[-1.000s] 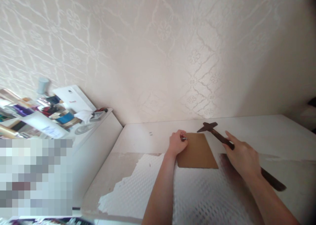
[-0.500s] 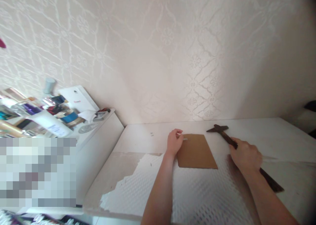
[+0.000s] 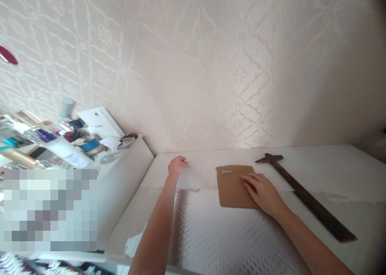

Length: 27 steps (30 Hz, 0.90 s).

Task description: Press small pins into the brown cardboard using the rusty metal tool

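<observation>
A brown cardboard sheet [image 3: 233, 184] lies on the white table [image 3: 316, 162], with a few small nails [image 3: 226, 171] near its far left corner. My right hand [image 3: 262, 190] rests flat on the sheet's right side, fingers stretched out. My left hand [image 3: 177, 165] is over the table to the left of the sheet, near the wall; its fingers are curled together in a pinch on something too small to make out. A dark wooden-handled hammer [image 3: 301, 194] lies free on the table to the right of my right hand.
White embossed material [image 3: 229, 234] covers the near part of the table. A patterned wall [image 3: 193, 66] stands right behind the table. At the left, a lower white cabinet [image 3: 120, 162] carries several cluttered bottles and boxes.
My right hand let go of the hammer and moved left onto the cardboard. My left hand left the sheet's corner and moved left toward the wall. The nails now lie on the sheet.
</observation>
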{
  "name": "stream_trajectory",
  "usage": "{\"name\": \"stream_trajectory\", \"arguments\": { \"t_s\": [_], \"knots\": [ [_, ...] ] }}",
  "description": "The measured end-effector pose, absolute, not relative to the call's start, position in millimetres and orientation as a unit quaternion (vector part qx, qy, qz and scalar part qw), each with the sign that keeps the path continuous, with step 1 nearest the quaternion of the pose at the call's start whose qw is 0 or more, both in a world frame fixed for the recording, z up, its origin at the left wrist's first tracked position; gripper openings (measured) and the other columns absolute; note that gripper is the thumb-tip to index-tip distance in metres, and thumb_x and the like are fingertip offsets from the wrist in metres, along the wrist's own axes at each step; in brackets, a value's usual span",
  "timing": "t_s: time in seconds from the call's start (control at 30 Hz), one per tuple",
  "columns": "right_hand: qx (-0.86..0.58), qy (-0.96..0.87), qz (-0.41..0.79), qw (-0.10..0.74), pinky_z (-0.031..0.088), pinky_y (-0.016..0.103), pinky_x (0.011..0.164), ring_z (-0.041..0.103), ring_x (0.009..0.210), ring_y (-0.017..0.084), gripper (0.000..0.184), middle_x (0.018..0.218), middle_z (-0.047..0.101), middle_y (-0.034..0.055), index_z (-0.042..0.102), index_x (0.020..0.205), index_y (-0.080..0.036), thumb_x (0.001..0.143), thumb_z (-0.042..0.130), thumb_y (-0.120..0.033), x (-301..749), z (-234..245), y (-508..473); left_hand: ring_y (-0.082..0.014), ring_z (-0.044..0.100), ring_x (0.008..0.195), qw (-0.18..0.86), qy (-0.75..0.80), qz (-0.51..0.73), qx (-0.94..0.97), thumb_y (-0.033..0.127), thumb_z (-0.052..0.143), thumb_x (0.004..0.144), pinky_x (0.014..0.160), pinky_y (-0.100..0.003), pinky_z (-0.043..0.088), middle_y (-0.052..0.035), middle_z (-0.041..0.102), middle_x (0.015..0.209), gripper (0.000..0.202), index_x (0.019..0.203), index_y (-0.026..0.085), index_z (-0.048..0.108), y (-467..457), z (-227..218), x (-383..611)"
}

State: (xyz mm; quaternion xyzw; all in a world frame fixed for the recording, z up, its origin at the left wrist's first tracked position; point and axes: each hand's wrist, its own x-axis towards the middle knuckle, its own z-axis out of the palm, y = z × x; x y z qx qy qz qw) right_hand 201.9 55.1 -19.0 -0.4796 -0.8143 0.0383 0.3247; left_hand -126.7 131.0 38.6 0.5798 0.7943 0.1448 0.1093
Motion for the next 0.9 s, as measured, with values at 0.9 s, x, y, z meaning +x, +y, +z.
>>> {"name": "stream_trajectory", "arguments": {
  "t_s": [0.9],
  "knots": [
    [-0.491,-0.81,0.057,0.317,0.05,0.038,0.08,0.057,0.093,0.022,0.03,0.1,0.065,0.0091,0.065,0.105,-0.018,0.086,0.042,-0.017,201,-8,54,-0.0153,0.063,0.083,0.224,0.565,0.308,0.731,0.03,0.058,0.082,0.082,-0.026,0.045,-0.0014,0.072,0.085,0.016,0.083,0.021,0.071,109,24,29]
  ]
}}
